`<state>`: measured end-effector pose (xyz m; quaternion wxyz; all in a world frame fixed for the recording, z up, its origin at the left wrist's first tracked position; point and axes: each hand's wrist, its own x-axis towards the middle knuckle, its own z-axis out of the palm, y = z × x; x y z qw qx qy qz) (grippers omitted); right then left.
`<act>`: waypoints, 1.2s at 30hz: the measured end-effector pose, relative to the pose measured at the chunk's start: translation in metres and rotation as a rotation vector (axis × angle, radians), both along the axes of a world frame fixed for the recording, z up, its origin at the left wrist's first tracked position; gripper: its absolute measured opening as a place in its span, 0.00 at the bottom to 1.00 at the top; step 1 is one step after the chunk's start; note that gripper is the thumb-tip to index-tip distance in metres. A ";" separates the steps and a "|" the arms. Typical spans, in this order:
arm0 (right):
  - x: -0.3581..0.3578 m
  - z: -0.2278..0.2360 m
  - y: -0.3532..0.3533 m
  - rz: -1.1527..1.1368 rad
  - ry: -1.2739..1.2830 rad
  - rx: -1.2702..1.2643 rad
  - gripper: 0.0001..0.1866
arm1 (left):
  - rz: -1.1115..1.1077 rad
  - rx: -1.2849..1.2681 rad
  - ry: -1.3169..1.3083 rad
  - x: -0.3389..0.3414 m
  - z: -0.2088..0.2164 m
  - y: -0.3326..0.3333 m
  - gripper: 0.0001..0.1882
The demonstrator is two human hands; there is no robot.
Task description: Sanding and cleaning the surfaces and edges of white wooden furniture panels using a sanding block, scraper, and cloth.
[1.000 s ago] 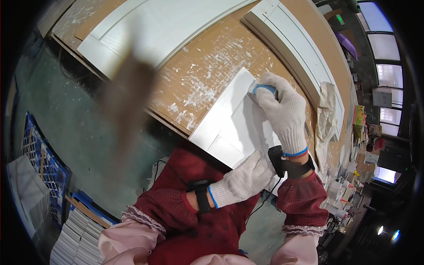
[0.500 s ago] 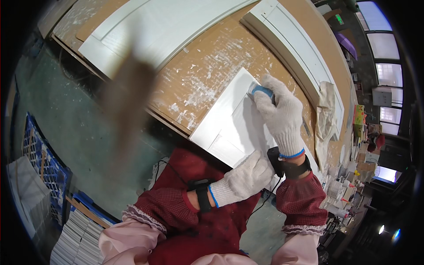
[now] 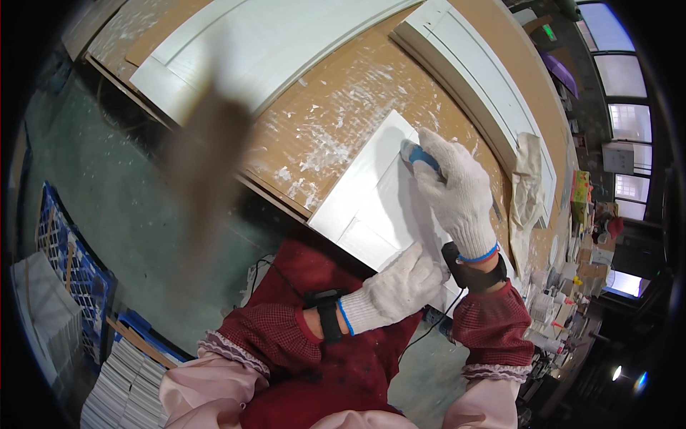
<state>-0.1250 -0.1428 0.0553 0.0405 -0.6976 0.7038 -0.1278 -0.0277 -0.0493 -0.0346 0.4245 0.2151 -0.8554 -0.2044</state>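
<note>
"One view from my end, the head camera. What have the hands got?"

"The right hand (image 3: 461,187) is closed round a blue pad (image 3: 424,159), thumb one side, fingers the other, bent in as far as the pad lets them. The left hand (image 3: 401,292) is loosely curled at the near edge of the white panel (image 3: 359,214). I can't tell whether it pinches that edge or only leans on it — the fingertips are hidden from me."

"And where does the panel lie?"

"Flat, partly on the brown bench (image 3: 289,139), with its near end out past the bench edge, over the red apron (image 3: 307,343). The pad is near the far end, apparently down on the face."

"How far along would you put it?"

"Under way, I'd judge, not finished, since the pad is at the panel now. The face looks white all over, so from here I can't sort worked patches from unworked ones."

"Anything else on the bench?"

"A large panel (image 3: 275,46) to the left and a long panel (image 3: 493,82) to the right, a crumpled cloth (image 3: 527,179) partly over its near end. Neither hand touches them — done or waiting, I can't say. White flakes (image 3: 325,150) litter the bench between."
</note>
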 end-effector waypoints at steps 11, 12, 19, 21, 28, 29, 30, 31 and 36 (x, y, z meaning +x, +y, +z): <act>-0.003 0.003 0.007 -0.004 -0.009 0.012 0.19 | -0.003 -0.034 -0.002 -0.001 0.001 0.000 0.04; -0.005 0.006 0.008 -0.038 0.046 0.059 0.19 | 0.006 -0.043 -0.026 -0.001 0.002 0.000 0.04; -0.023 -0.004 0.001 -0.068 -0.289 -0.050 0.20 | 0.059 -0.028 -0.016 0.003 0.010 -0.006 0.09; -0.021 -0.007 -0.008 -0.021 -0.274 -0.089 0.20 | 0.060 -0.004 0.015 0.003 0.008 -0.005 0.09; -0.016 -0.006 -0.042 -0.057 -0.385 -0.106 0.21 | 0.063 0.080 0.062 0.003 0.009 -0.002 0.06; -0.013 -0.005 -0.046 -0.084 -0.338 -0.070 0.21 | 0.064 0.081 0.061 0.004 0.008 -0.001 0.06; -0.011 -0.004 -0.049 -0.110 -0.290 -0.035 0.21 | 0.039 0.081 0.032 0.005 0.006 -0.001 0.06; -0.011 -0.007 -0.051 -0.110 -0.291 -0.033 0.21 | 0.014 0.082 0.003 0.006 0.005 0.000 0.06; -0.009 -0.008 -0.054 -0.136 -0.327 0.002 0.20 | -0.010 0.164 0.042 0.006 0.005 0.000 0.07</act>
